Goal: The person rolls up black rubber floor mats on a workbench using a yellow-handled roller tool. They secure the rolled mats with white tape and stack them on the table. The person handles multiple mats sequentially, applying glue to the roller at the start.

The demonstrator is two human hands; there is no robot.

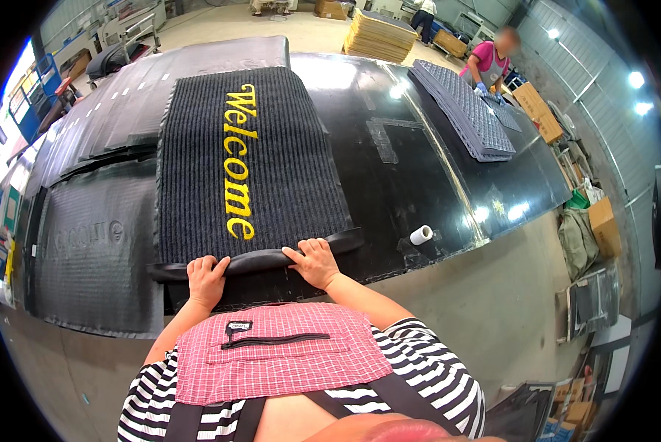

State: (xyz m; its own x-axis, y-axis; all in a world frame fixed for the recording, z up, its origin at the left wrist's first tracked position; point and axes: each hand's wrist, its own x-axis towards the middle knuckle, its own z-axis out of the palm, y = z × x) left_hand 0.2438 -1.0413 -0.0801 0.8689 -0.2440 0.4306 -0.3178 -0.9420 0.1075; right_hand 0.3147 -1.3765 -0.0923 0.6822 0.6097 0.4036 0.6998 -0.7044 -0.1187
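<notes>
A dark grey ribbed doormat (286, 155) with yellow lettering lies lengthwise on a black-topped table (374, 199). Its near end is curled over into a roll (260, 261) that shows the smooth black backing. My left hand (207, 280) is closed over this roll left of its middle, thumb toward the other hand. Farther right, my right hand (314, 263) grips the same roll, fingers bent over the top. The undersides of both grips are hidden.
Black rubber-like sheets (98, 258) lie left of the doormat. A white roll (421, 235) rests near the table's front edge at the right. Beyond it are stacked grey mats (463, 110), where a co-worker (489, 62) in blue gloves stands. A yellowish stack (378, 37) stands behind.
</notes>
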